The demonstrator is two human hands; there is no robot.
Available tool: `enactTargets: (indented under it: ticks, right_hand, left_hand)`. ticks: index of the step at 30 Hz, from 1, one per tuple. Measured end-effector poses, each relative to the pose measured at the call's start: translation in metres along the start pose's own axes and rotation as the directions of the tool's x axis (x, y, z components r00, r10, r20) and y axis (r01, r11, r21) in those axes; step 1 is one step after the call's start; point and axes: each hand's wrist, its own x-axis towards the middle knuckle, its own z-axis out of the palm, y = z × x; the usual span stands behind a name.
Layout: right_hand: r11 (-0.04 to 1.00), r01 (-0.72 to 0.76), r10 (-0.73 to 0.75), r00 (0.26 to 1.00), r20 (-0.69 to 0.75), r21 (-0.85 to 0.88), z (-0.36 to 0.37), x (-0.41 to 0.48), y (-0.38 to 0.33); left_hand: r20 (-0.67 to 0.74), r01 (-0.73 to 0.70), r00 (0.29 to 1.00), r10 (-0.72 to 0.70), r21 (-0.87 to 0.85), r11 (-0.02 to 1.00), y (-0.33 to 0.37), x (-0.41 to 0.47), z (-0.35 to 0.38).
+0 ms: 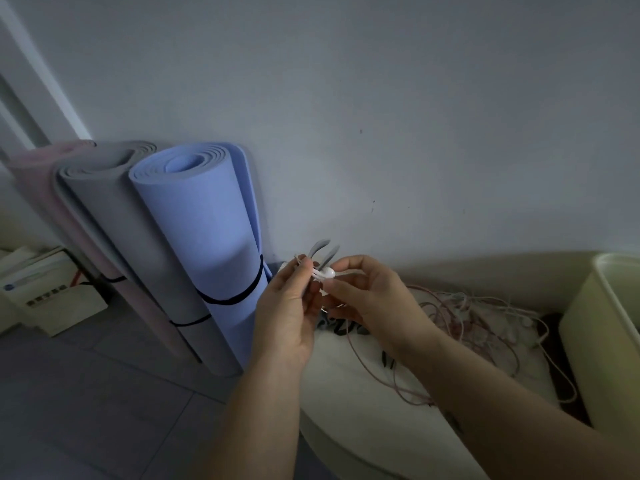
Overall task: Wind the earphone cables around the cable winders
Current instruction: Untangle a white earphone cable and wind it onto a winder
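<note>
My left hand (289,306) grips a grey cable winder (320,252) whose two prongs stick up above the fingers, together with strands of white cable. My right hand (367,296) pinches a white earphone (327,273) right next to the left fingertips. Both hands are held up in the air above a round white table (374,403). A tangled pile of pink and white earphone cables (464,317) lies on the table behind my right hand. Dark grey winders (341,329) lie on the table under my hands, partly hidden.
Rolled mats, blue (207,237), grey (114,216) and pink, lean against the wall on the left. A pale yellow bin (609,341) stands at the right edge. A white box (45,292) sits on the floor at far left.
</note>
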Motion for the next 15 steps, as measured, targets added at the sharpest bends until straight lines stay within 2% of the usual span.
enactTargets:
  ticks: [8,15]
  right_hand:
    - [0.957,-0.14,0.153,0.988,-0.034,0.255,-0.003,0.002,0.001]
    - [0.812,-0.238,0.273,0.962,0.014,0.532,-0.002,0.001,-0.003]
  left_hand:
    - [0.005,-0.042,0.999,0.042,0.092,0.995,-0.009,0.001,0.006]
    - [0.01,-0.107,0.994,0.106,0.136,0.985,-0.016,0.0,0.008]
